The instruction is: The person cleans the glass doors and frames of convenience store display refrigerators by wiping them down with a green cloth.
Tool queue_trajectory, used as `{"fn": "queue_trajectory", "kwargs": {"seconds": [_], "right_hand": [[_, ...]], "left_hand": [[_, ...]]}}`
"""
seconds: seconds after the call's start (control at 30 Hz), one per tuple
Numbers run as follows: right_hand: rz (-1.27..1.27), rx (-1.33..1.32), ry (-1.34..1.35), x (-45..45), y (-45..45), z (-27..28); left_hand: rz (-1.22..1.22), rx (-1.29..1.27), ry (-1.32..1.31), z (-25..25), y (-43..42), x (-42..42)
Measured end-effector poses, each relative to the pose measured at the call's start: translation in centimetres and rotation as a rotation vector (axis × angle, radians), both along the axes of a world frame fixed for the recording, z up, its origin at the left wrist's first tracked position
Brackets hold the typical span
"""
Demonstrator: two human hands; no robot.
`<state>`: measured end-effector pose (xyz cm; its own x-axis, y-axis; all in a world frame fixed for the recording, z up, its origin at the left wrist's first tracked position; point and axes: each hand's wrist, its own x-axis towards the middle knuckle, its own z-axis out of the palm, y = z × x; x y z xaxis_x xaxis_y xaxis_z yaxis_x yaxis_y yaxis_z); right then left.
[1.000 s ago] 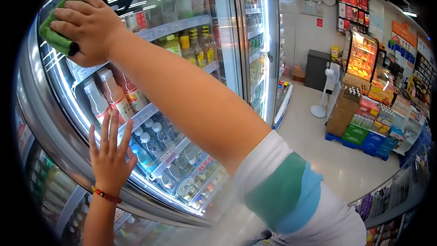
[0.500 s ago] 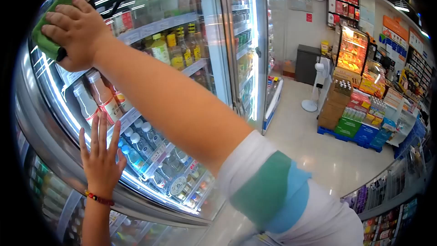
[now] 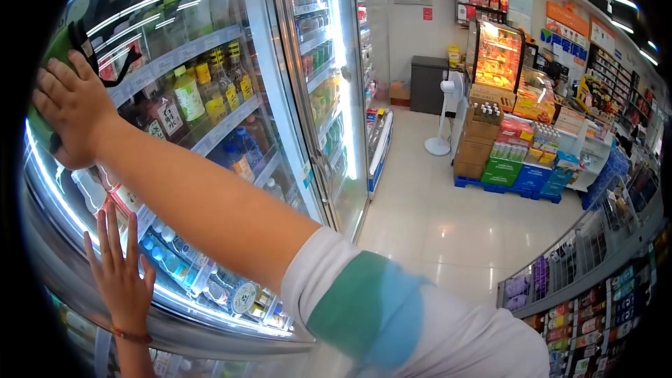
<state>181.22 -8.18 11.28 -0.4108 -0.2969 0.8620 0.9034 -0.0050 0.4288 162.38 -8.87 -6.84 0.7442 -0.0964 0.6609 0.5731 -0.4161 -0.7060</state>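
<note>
Green and soft-looking, with black at its edges, the cloth lies at the far left, up against the glass of a lit drinks cooler, and we see our right hand laid over it. The fingers sit close together, bent onto the cloth and holding it; the thumb is mostly hidden, so we cannot tell how it grips. A black strap hangs beside the cloth. Lower down, our left hand holds nothing; its fingers are spread and point upward in front of the cooler, though we cannot tell whether the palm touches the glass. We notice a red bracelet around that wrist. Behind the glass, shelves carry rows of bottles, among them one with a pale green label. Our right arm slants across the shelves, down to a white sleeve with green and blue patches. Farther right, we see a second cooler, a dark grey cabinet, a white fan on the shiny floor, and a glowing food warmer above stacked boxes. A shelf rack fills our lower right corner.
</note>
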Motion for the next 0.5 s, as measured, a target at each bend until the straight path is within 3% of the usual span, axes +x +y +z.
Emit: {"fn": "queue_trajectory", "kwargs": {"seconds": [0.1, 0.17, 0.5], "right_hand": [[0.013, 0.003, 0.003, 0.25, 0.05, -0.72], [0.158, 0.049, -0.01, -0.01, 0.21, -0.76], [0.206, 0.123, -0.01, 0.16, 0.4, -1.01]], "left_hand": [[-0.023, -0.034, 0.025, 0.37, -0.45, -0.13], [-0.054, -0.038, 0.013, 0.12, -0.1, -0.09], [-0.041, -0.041, 0.014, 0.21, -0.52, 0.04]]}}
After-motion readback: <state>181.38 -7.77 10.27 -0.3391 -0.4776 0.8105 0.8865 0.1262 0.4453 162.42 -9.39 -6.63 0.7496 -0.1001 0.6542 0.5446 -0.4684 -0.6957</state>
